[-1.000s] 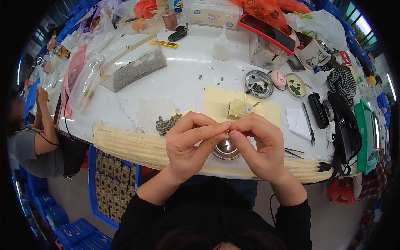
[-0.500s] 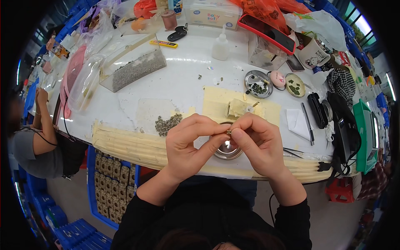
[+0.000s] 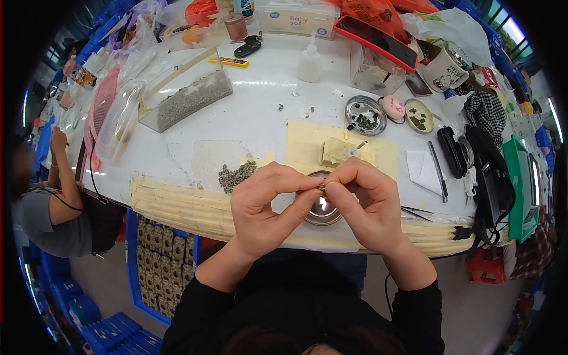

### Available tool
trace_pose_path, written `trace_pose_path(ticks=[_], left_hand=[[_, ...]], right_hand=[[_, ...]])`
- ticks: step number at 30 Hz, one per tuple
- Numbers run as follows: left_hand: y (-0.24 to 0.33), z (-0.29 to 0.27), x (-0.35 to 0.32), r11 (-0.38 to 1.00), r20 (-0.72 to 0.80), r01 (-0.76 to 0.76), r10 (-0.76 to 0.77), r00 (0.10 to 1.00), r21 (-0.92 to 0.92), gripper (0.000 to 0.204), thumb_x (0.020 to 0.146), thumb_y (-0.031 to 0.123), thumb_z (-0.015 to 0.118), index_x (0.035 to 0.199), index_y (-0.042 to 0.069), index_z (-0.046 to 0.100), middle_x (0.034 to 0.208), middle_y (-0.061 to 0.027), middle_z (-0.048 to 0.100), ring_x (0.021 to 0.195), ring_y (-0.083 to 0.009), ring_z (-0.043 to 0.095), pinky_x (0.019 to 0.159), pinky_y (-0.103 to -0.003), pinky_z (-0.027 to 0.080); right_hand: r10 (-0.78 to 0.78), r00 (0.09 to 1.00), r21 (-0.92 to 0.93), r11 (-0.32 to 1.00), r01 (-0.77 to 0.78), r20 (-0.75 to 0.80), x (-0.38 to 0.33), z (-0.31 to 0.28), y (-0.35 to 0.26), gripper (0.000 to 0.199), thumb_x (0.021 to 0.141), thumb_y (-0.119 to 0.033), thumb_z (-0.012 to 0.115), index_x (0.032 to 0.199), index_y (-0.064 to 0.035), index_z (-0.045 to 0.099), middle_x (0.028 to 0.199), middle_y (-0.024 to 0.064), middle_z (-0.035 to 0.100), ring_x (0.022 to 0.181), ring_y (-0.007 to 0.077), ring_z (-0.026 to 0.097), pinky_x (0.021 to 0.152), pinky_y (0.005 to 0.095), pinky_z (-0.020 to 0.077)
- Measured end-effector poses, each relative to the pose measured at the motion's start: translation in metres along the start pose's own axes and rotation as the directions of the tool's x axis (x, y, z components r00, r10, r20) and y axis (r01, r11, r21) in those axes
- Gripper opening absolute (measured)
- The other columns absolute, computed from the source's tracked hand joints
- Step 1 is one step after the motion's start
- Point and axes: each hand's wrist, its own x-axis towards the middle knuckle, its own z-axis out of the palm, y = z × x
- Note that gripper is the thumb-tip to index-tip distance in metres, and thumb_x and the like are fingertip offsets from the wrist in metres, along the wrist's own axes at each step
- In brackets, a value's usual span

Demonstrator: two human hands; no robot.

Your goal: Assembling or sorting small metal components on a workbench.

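Between the fingertips of both hands is a tiny metallic-looking piece (image 3: 321, 187), too small to name. My left hand (image 3: 266, 204) pinches it from one side, thumb and forefinger nearly together. My right hand (image 3: 365, 204) grips it from the other side, thumb and forefinger closed. Under the fingertips stands a round shiny metal dish (image 3: 322, 214), partly hidden by the hands. A pile of small grey pieces (image 3: 235, 176) lies beside my left hand. Just beyond the fingers, a yellowish block (image 3: 334, 152) rests on a pale yellow sheet (image 3: 302, 134).
A clear box of grey granules (image 3: 189, 102) stands at the left. Farther right are a metal dish of dark green bits (image 3: 350, 106), a white bottle (image 3: 309, 64) and a red-cased phone (image 3: 378, 42). A padded edge (image 3: 177, 204) borders the table. Another person (image 3: 50, 207) sits at far left.
Both hands keep their pinch over the dish. The tiny piece has shifted slightly left and appears turned a little between the fingertips. The whole view has moved slightly.
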Motion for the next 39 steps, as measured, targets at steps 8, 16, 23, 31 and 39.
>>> trace_pose_path(ticks=[8,16,23,31,39], left_hand=[[-0.005,0.003,-0.005,0.858,0.076,0.270,-0.264,0.962,-0.437,0.015,0.088,-0.005,0.070,0.103,-0.003,0.072,0.097,-0.0081,0.068,0.088,-0.0128,0.062,0.080,-0.025,0.049],[-0.003,0.006,-0.002,0.796,0.092,0.321,-0.321,0.943,-0.514,0.013,0.090,-0.004,0.068,0.103,-0.004,0.071,0.100,-0.0080,0.067,0.090,-0.0119,0.062,0.080,-0.026,0.049],[0.006,0.005,0.008,0.993,-0.039,-0.036,0.041,0.998,0.116,0.017,0.082,-0.004,0.076,0.098,-0.001,0.073,0.087,-0.0082,0.068,0.078,-0.0148,0.064,0.070,-0.026,0.049],[0.014,0.012,0.013,0.952,0.045,-0.100,0.091,0.995,0.290,0.016,0.080,-0.007,0.075,0.096,-0.002,0.073,0.086,-0.0093,0.067,0.076,-0.0171,0.063,0.068,-0.027,0.048],[0.003,0.022,0.014,0.946,0.063,-0.065,0.048,0.997,0.317,0.015,0.081,-0.007,0.074,0.095,-0.002,0.074,0.084,-0.0087,0.068,0.075,-0.0169,0.065,0.068,-0.026,0.049]], right_hand=[[-0.109,0.993,-0.102,0.989,0.104,-0.042,0.001,0.001,0.003,0.007,0.090,-0.006,0.069,0.088,-0.0002,0.067,0.076,0.0040,0.062,0.067,0.0114,0.055,0.061,0.0256,0.0433],[-0.201,0.974,-0.135,0.973,0.186,-0.102,0.001,-0.001,0.003,0.006,0.088,-0.005,0.070,0.087,-0.0003,0.067,0.078,0.0049,0.063,0.068,0.0119,0.057,0.062,0.0252,0.0451],[-0.260,0.949,-0.190,0.956,0.226,-0.181,0.000,-0.006,0.003,0.004,0.087,-0.002,0.070,0.088,0.0005,0.067,0.080,0.0064,0.064,0.069,0.0125,0.058,0.064,0.0249,0.0462],[-0.470,0.844,-0.706,0.688,0.168,-0.258,0.000,-0.039,-0.013,0.007,0.083,0.004,0.072,0.090,0.0002,0.070,0.080,0.0079,0.065,0.068,0.0164,0.059,0.063,0.0264,0.0476],[-0.441,0.890,-0.865,0.485,0.128,-0.116,0.015,-0.044,0.003,0.014,0.080,-0.007,0.077,0.092,-0.0037,0.072,0.082,0.0059,0.063,0.077,0.0248,0.060,0.066,0.0352,0.0481]])
